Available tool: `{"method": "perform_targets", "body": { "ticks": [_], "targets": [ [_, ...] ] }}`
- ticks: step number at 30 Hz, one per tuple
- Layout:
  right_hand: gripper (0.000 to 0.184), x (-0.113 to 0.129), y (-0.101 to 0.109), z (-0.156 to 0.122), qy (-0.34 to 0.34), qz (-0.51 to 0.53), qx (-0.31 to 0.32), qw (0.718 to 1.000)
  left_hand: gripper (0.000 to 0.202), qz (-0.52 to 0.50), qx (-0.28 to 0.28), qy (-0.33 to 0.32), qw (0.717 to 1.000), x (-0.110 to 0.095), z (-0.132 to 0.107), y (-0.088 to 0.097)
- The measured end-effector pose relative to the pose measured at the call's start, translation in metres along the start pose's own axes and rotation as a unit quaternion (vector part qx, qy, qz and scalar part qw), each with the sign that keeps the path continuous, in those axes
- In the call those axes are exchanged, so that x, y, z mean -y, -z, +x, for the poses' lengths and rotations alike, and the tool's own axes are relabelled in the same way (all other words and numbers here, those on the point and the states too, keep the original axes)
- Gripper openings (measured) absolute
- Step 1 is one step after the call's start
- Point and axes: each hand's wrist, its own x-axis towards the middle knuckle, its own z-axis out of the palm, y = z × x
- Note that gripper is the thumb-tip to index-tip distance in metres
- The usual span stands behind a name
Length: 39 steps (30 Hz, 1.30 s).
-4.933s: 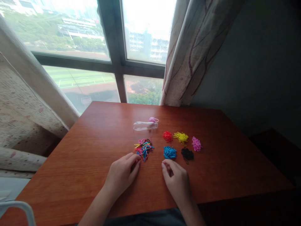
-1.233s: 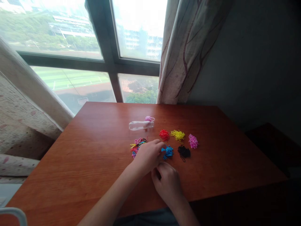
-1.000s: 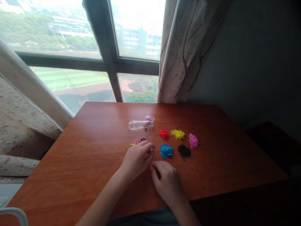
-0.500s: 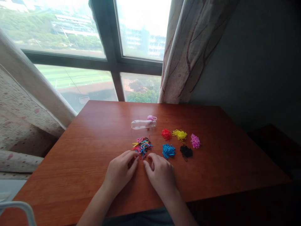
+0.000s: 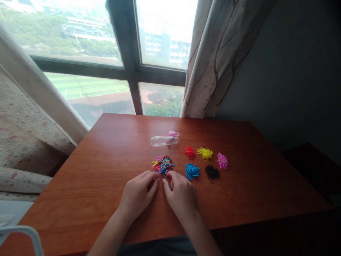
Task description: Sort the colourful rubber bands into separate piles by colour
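On the wooden table [image 5: 101, 167] lies a mixed heap of small coloured rubber bands [image 5: 163, 165]. My left hand [image 5: 137, 195] and my right hand [image 5: 180, 195] rest side by side just before it. Their curled fingertips meet at the heap's near edge, pinched together; what they hold is too small to see. To the right lie sorted little piles: red [image 5: 189, 152], yellow [image 5: 205, 153], pink [image 5: 222, 161], blue [image 5: 192, 171] and black [image 5: 212, 172].
A clear small bottle [image 5: 164, 140] lies on its side behind the heap, with a pink cap [image 5: 173, 134] beside its right end. Curtains hang at the left [image 5: 34, 106] and the back right [image 5: 213, 60] of the window. A white curved rail [image 5: 21, 233] shows at the bottom left.
My left hand drew back from the blue pile to the near edge of the mixed heap. My right hand moved left and forward until its fingertips met the left hand's.
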Motion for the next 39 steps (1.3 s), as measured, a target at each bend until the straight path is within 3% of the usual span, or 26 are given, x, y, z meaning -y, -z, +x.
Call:
{"method": "perform_targets", "body": {
  "ticks": [39],
  "targets": [
    [0.011, -0.0071, -0.0025, -0.0052, -0.006, 0.022, -0.01, 1.0, 0.017, 0.007, 0.01, -0.008, 1.0, 0.0023, -0.0002, -0.0018]
  ]
}}
